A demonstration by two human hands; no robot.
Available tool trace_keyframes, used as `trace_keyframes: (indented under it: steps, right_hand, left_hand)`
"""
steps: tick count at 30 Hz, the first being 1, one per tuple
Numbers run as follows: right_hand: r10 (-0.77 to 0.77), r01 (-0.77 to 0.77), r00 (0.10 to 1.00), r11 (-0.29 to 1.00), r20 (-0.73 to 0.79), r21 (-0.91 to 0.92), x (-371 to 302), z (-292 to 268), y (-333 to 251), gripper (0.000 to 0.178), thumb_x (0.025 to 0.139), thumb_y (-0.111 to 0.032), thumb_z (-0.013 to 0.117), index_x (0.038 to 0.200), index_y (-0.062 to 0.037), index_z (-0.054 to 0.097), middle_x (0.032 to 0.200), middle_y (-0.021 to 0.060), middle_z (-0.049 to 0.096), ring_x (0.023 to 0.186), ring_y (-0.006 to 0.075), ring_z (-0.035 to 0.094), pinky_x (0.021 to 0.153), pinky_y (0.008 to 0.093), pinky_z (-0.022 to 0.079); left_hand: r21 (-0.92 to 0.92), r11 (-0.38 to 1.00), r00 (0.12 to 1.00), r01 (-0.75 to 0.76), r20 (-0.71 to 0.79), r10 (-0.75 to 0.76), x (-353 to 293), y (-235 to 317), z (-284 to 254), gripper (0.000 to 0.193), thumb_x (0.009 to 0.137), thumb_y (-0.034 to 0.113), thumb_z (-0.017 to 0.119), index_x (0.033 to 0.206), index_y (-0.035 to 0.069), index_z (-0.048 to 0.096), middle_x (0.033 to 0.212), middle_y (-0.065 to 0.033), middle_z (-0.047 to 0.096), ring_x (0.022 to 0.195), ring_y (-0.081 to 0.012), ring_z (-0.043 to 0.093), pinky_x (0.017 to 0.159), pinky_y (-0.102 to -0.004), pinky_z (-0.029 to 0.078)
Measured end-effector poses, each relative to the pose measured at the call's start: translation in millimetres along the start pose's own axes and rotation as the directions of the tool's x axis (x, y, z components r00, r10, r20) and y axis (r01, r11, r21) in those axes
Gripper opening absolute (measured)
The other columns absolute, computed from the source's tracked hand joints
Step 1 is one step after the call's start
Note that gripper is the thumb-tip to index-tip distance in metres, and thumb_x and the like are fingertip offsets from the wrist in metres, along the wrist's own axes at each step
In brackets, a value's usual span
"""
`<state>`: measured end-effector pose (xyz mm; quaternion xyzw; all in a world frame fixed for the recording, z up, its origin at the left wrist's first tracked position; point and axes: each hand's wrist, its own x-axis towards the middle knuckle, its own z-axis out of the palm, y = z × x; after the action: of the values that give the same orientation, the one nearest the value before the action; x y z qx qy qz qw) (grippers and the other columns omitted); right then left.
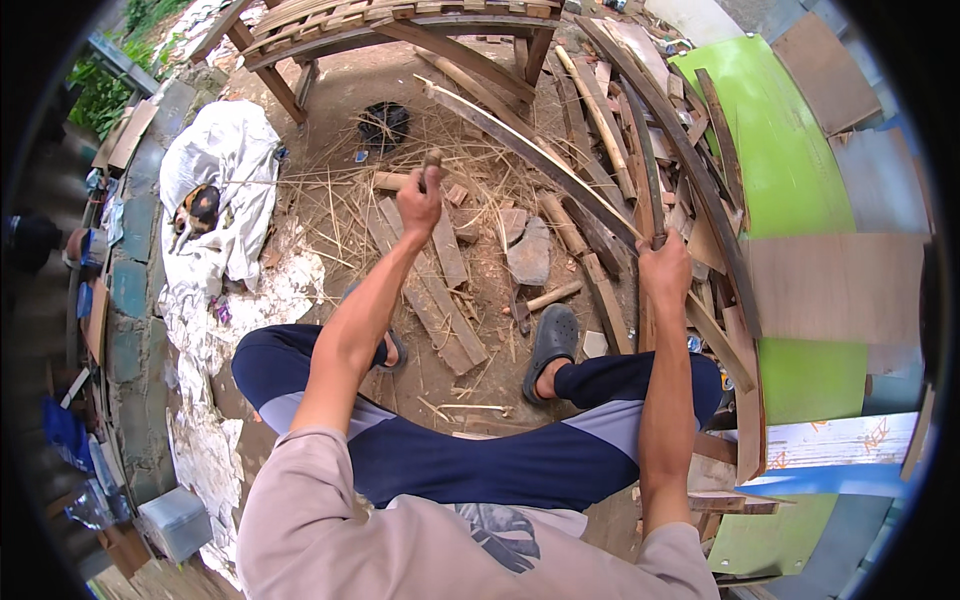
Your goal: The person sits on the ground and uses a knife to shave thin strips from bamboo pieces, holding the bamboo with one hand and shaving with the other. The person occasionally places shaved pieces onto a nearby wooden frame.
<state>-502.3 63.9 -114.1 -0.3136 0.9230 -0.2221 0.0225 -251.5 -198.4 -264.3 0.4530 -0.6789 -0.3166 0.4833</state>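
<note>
The right hand (665, 270) clenches a long, bowed, pale-edged dark strip (535, 156); the left hand (418, 207) clenches a brown stub (433, 159).

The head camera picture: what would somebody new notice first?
Probably the curled-up black, orange and white cat on the white cloth at the left. Next might come the bright green panel at the upper right. The eye could then follow the long, pale-edged strip slanting down to the person's right hand.
</note>
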Motion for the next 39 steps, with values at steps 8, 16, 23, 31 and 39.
trace_keyframes:
  steps: [8,16,23,31,39]
  right_hand:
    - [0.014,-0.015,1.000,0.998,0.022,0.063,-3,-8,-5,0.026,0.077,-0.018,0.072,0.094,-0.0033,0.061,0.088,0.0177,0.068,0.088,0.0380,0.065,0.076,0.0462,0.048]
    - [-0.036,0.036,0.998,0.999,0.042,0.011,5,-2,-10,0.029,0.078,-0.020,0.070,0.098,-0.0014,0.061,0.094,0.0214,0.067,0.092,0.0406,0.063,0.079,0.0492,0.047]
    - [-0.022,0.025,0.999,0.994,0.030,-0.110,11,-3,-24,0.032,0.080,-0.023,0.067,0.102,-0.0017,0.060,0.099,0.0226,0.067,0.096,0.0420,0.063,0.083,0.0505,0.048]
    - [0.047,-0.046,0.999,0.992,0.001,-0.121,17,-10,-8,0.033,0.080,-0.024,0.068,0.103,-0.0019,0.060,0.098,0.0234,0.067,0.096,0.0414,0.064,0.083,0.0513,0.048]
    - [0.135,-0.139,0.989,0.988,-0.057,-0.071,16,-27,23,0.030,0.080,-0.024,0.068,0.100,-0.0020,0.061,0.095,0.0220,0.068,0.094,0.0413,0.064,0.082,0.0515,0.048]
  left_hand:
    - [-0.175,0.956,0.806,0.237,-0.513,-0.294,104,16,-111,0.066,0.094,0.062,0.041,0.077,0.001,0.059,0.068,-0.0077,0.059,0.062,-0.0186,0.055,0.059,-0.0351,0.043]
    - [-0.374,0.781,0.372,0.500,-0.721,-0.584,124,0,-188,0.074,0.091,0.061,0.047,0.092,-0.011,0.061,0.085,-0.0177,0.065,0.078,-0.0315,0.060,0.072,-0.0434,0.047]
    - [-0.648,0.662,0.591,0.378,-0.381,-0.711,87,21,-165,0.058,0.096,0.057,0.042,0.075,0.004,0.055,0.064,-0.0037,0.054,0.051,-0.0146,0.049,0.051,-0.0288,0.043]
    - [-0.303,0.917,0.964,0.260,0.132,-0.230,-27,67,-17,0.050,0.100,0.052,0.035,0.088,0.006,0.052,0.066,-0.0014,0.053,0.055,-0.0118,0.051,0.053,-0.0280,0.045]
    - [-0.027,0.910,0.537,-0.413,0.800,0.268,-163,85,98,0.051,0.090,0.049,0.055,0.121,0.008,0.058,0.114,-0.0107,0.063,0.109,-0.0246,0.055,0.086,-0.0400,0.034]
